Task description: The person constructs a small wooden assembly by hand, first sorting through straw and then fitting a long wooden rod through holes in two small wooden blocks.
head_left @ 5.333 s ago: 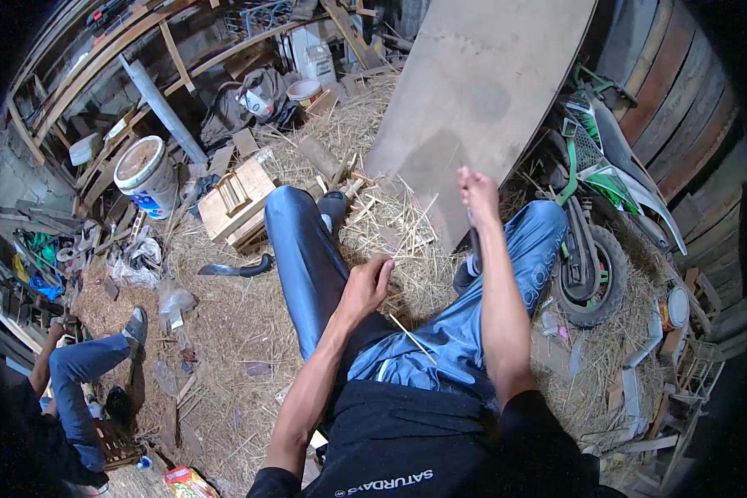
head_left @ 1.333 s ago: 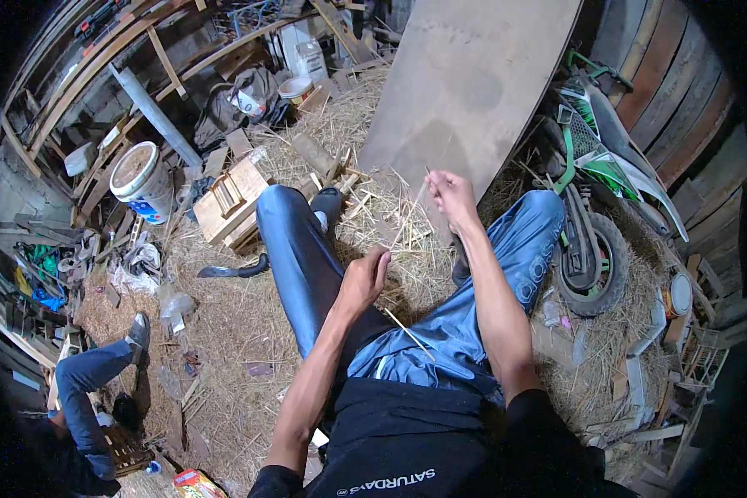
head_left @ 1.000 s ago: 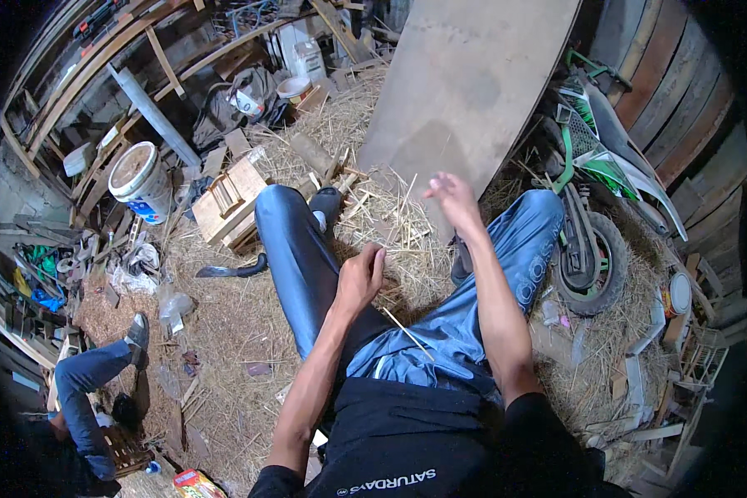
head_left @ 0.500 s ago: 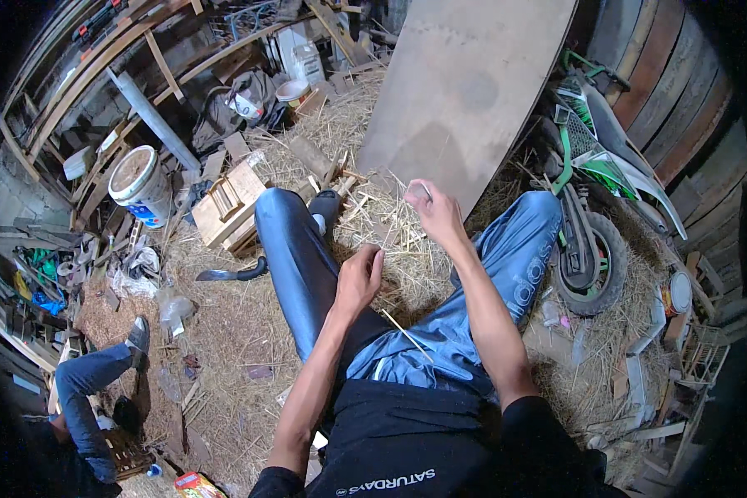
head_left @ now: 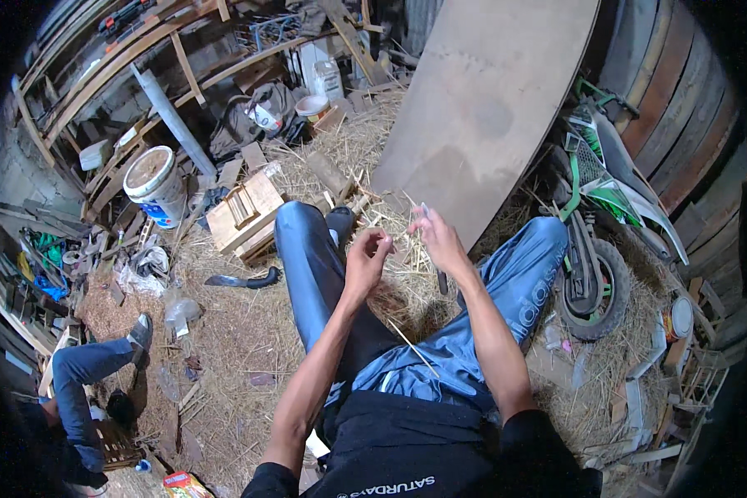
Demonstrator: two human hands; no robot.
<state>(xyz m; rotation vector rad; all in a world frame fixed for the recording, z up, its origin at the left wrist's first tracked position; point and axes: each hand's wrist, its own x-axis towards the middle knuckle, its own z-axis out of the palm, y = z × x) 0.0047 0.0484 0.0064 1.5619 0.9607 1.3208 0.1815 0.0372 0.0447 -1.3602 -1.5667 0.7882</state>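
Both my hands are raised close together between my knees, above the straw. My left hand [head_left: 367,261] is closed, thumb and fingertips pinched; whatever lies in the pinch is too small to make out. My right hand [head_left: 436,241] is bent in with its fingers curled, and a thin pale strip [head_left: 409,200] sticks up at its fingertips. Another pale stick [head_left: 413,349] rests across my lap. Below my right hand a dark handle-like piece [head_left: 442,281] shows beside my thigh. A broad-bladed knife [head_left: 242,280] with a dark curved handle lies on the ground left of my knee.
A wooden block [head_left: 253,217] stands beyond the knife, near a white bucket [head_left: 153,187]. A large board [head_left: 481,91] leans ahead. At right are a green-and-white motorbike [head_left: 606,183] and a tin can [head_left: 679,318]. Another person's leg [head_left: 100,365] is at lower left.
My left hand has risen a little, and my right hand has come lower and nearer to it, its fingers turned. The whole view has shifted slightly.
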